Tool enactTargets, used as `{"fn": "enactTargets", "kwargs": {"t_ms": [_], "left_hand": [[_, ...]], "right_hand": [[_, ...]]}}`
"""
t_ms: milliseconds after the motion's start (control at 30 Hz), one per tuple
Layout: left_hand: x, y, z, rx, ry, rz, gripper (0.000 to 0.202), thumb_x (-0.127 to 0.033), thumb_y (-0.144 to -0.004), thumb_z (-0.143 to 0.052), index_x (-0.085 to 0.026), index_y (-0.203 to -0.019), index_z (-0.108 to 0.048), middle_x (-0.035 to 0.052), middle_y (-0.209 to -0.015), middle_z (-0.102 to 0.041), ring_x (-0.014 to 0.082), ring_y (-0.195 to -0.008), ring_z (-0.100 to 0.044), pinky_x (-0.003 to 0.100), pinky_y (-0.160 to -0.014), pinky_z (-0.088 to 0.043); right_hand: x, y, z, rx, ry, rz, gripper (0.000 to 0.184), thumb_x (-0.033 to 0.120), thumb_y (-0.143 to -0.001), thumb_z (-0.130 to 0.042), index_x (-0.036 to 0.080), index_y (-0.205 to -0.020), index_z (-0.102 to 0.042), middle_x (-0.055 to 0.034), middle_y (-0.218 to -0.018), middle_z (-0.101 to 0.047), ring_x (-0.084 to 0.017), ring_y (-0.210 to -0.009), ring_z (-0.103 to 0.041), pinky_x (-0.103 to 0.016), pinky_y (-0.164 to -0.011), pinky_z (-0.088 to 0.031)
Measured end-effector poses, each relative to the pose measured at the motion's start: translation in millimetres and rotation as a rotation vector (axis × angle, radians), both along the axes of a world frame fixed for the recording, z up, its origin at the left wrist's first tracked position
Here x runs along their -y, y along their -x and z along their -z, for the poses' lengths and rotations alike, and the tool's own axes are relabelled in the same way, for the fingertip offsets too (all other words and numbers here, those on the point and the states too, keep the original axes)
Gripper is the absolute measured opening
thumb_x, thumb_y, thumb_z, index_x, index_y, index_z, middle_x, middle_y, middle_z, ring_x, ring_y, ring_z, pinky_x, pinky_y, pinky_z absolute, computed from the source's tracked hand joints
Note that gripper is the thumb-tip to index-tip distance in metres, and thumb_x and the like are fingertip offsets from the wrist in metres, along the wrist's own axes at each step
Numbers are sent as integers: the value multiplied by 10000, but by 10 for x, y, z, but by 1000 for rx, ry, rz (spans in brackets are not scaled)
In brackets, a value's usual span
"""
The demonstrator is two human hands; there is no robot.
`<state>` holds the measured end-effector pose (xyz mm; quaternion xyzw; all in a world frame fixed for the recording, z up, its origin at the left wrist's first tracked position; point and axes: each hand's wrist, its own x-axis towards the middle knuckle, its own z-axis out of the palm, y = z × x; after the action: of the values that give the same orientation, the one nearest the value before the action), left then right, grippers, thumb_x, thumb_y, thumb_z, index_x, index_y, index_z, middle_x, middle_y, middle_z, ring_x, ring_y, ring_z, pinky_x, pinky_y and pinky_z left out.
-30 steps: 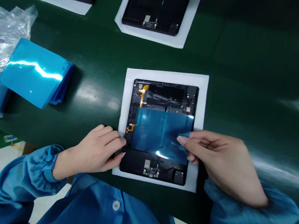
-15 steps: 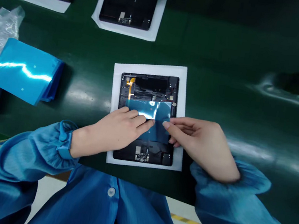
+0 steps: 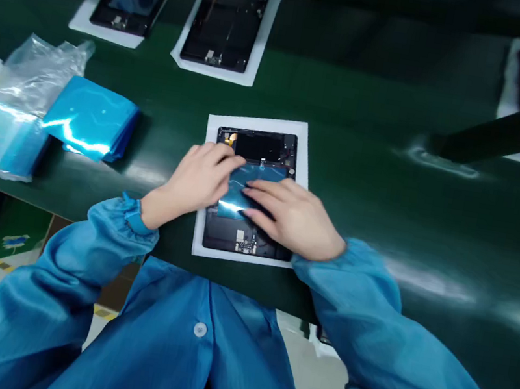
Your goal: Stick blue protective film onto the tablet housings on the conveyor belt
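A blue translucent film (image 3: 233,206) lies over the middle of an opened tablet (image 3: 218,236), whose black inside and small circuit board face up. The tablet rests on a white sheet (image 3: 306,156). My right hand (image 3: 298,219) is open, palm down, its fingers stretched out and lying on the film. At the film's upper left is my left hand (image 3: 201,175), fingers bent and apart, with the index fingertip touching the film near its corner. The left hand covers part of the tablet's left edge, and the right hand hides its lower right side.
A stack of blue film sheets (image 3: 88,115) sits on the green table (image 3: 367,172) at left, beside a clear plastic bag (image 3: 3,131) of blue sheets. Two more opened tablets (image 3: 225,24) lie on white sheets at the back. A dark bar (image 3: 496,136) juts in from the right.
My right hand has gone from pinching at the film's right edge to lying flat on it. My left hand has shifted to its upper left. The view has tilted up.
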<state>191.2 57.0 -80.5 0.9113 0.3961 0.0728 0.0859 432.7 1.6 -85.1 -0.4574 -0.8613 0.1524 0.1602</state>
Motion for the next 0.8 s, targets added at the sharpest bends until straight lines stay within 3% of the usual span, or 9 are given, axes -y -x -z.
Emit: {"fn": "enactTargets", "kwargs": {"t_ms": [67, 200, 367, 533, 633, 800], "left_hand": [[13, 188, 73, 49, -20, -117, 462, -250, -1092, -457, -149, -1509, -628, 188, -1509, -646, 354, -1375, -594, 508, -1101, -508], [60, 330, 186, 53, -16, -131, 525, -304, -1123, -391, -126, -1592, -545, 185, -1637, -558, 347, -1506, -502, 517, -1259, -409], [94, 273, 174, 40, -23, -134, 514, -264, -1114, -384, -117, -1572, -565, 186, -1630, -565, 348, -1507, -513, 518, -1285, -398], [93, 291, 175, 43, -52, -145, 502, -257, -1110, -414, -111, -1562, -577, 181, -1618, -583, 334, -1500, -535, 502, -1290, -410], [81, 301, 194, 44, -52, -144, 496, -260, -1115, -416, -124, -1563, -579, 170, -1625, -584, 325, -1500, -542, 497, -1296, -413], [71, 300, 213, 36, -37, -146, 491, -253, -1112, -436, -136, -1569, -573, 170, -1620, -590, 320, -1497, -547, 507, -1291, -421]], "right_hand": [[-57, 108, 14, 149, 16, -126, 618, 551, -1113, -522, 152, -1561, -667, -125, -1623, -640, -365, -1194, -695, -517, -1035, -559], [-82, 316, -31, 327, 18, -63, 748, 602, -1117, -481, 138, -1704, -490, -146, -1738, -496, -401, -1266, -660, -528, -1023, -533], [24, 464, -118, 396, 0, -139, 689, 609, -1118, -479, 157, -1624, -603, -137, -1690, -558, -362, -1249, -703, -484, -1018, -558], [-26, 450, -90, 401, -58, -49, 677, 568, -1118, -493, 136, -1631, -590, -159, -1674, -568, -373, -1206, -747, -510, -1012, -589], [-7, 372, -50, 389, -63, -62, 685, 624, -1090, -533, 189, -1611, -623, -125, -1659, -594, -341, -1160, -769, -477, -996, -607], [70, 243, -8, 380, -84, 63, 689, 610, -1123, -433, 172, -1627, -603, -156, -1668, -577, -339, -1106, -779, -491, -957, -614]]}}
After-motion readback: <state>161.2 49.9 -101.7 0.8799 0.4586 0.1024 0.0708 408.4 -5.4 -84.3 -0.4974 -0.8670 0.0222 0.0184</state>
